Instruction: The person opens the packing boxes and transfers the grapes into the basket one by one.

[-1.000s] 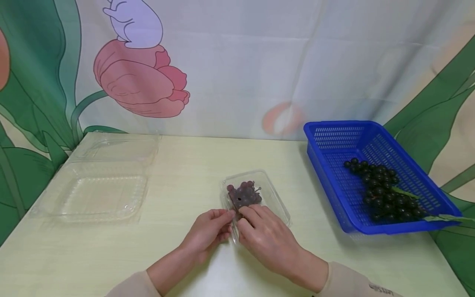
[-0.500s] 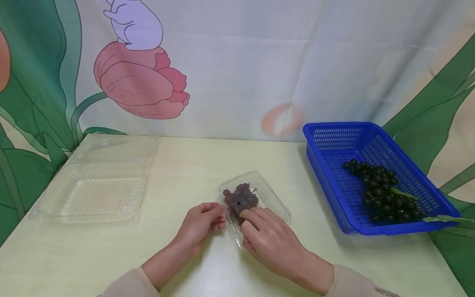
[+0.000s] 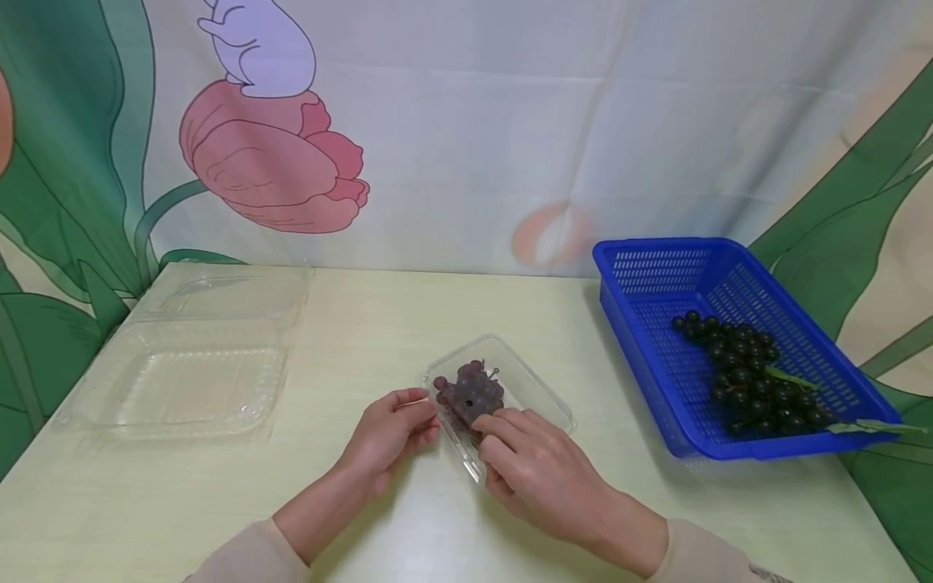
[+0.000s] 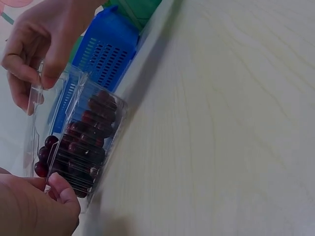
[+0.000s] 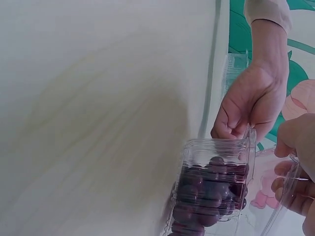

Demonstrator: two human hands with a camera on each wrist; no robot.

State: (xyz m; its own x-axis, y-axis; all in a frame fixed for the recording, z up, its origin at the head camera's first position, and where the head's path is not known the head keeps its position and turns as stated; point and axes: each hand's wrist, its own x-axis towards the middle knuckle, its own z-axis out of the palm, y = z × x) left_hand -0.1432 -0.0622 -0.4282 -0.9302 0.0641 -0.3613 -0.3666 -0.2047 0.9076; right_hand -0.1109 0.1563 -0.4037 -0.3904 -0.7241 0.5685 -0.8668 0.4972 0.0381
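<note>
A small clear plastic clamshell box (image 3: 525, 376) stands in front of me, its long sides slanting. Inside is a bunch of dark red grapes (image 3: 477, 391), which shows through the ribbed wall in both wrist views. At its left side my left hand (image 3: 386, 433) pinches the rim between thumb and fingers. Over the near right part my right hand (image 3: 543, 470) pinches the edge of the lid (image 4: 51, 108). In the left wrist view the lid stands partly raised, with a gap between it and the base. The right hand hides the box's near right part in the head view.
A blue plastic basket (image 3: 641, 372) on the right holds a bunch of dark, nearly black grapes (image 3: 751, 372) with green leaves. Another clear clamshell box (image 3: 182, 421) lies wide open on the left of the table (image 3: 350, 324). A printed curtain (image 3: 452, 146) hangs behind.
My left hand has moved left, and the near end of the box has swung slightly right. The right hand has shifted a little right and toward me. The basket and the other box stay put.
</note>
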